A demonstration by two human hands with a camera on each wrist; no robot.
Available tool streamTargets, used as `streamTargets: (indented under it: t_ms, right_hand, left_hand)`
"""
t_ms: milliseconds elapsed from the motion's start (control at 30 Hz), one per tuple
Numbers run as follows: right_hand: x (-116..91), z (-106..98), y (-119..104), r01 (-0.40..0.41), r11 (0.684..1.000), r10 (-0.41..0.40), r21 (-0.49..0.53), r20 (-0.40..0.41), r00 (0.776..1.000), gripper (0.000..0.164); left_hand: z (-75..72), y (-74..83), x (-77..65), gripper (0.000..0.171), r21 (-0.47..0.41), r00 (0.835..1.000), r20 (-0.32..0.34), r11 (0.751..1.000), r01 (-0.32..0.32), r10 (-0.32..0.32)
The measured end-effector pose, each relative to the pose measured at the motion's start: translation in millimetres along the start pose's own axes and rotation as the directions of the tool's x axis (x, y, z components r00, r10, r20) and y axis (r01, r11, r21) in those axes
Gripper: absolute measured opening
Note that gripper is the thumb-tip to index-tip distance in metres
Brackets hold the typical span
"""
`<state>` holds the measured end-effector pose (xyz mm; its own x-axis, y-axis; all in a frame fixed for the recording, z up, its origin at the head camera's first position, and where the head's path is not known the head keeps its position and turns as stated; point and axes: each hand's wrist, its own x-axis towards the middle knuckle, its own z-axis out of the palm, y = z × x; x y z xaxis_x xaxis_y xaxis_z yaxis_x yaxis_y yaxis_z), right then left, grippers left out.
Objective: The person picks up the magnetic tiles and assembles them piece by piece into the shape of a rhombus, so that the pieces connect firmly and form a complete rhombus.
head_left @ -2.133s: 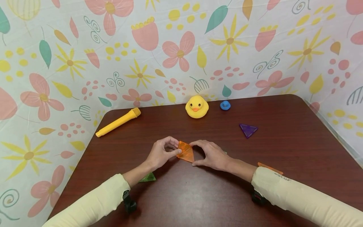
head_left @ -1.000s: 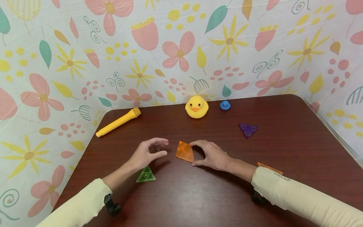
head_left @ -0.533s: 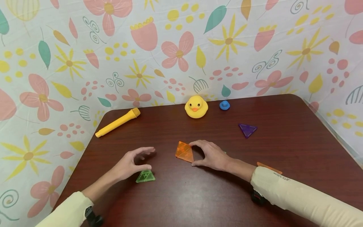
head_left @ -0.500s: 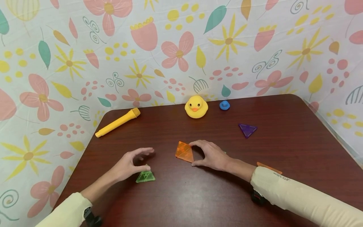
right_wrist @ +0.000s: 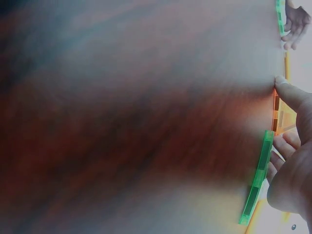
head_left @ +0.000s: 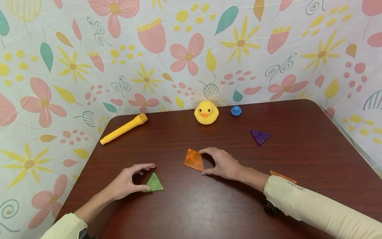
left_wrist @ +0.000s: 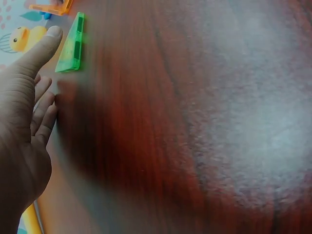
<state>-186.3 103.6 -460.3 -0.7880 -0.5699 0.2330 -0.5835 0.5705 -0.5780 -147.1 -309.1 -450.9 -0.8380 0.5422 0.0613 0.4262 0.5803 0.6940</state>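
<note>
Orange piece: a four-sided, flat piece of translucent orange plastic, with a line running across its face, lies mid-bench.
Right hand: the right hand spans one side of the orange piece, thumb at the near corner and a fingertip at the far corner, holding it between them.
Green triangle: a flat triangular tile of translucent green plastic lies nearer the person and left of the orange piece, well apart from it.
Left hand: the left hand is spread wide and holds nothing; its thumb tip overlaps the green triangle's left corner in the head view. Contact cannot be told.
Second green tile: another translucent green plastic tile lies near the right hand, mostly hidden from the head view.
Purple triangle: a flat triangular tile of purple plastic lies beyond the right hand, apart from both hands.
Step in hand: judged to be steadying the orange piece on the right while the left hand lines up with the green triangle.
Next move: appears to call for narrowing the left thumb and fingers onto the green triangle's edges, with the right hand's hold unchanged.
</note>
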Motion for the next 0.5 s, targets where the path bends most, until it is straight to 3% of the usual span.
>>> streamTargets:
  t_ms: [500]
  right_hand:
    - [0.1, 0.4, 0.5, 0.007, 1.000, -0.007, 0.001, -0.003, 1.000, 0.073]
  left_hand:
    - [6.7, 4.0, -9.4, 0.071, 0.076, 0.999, -0.025, 0.997, -0.024, 0.026]
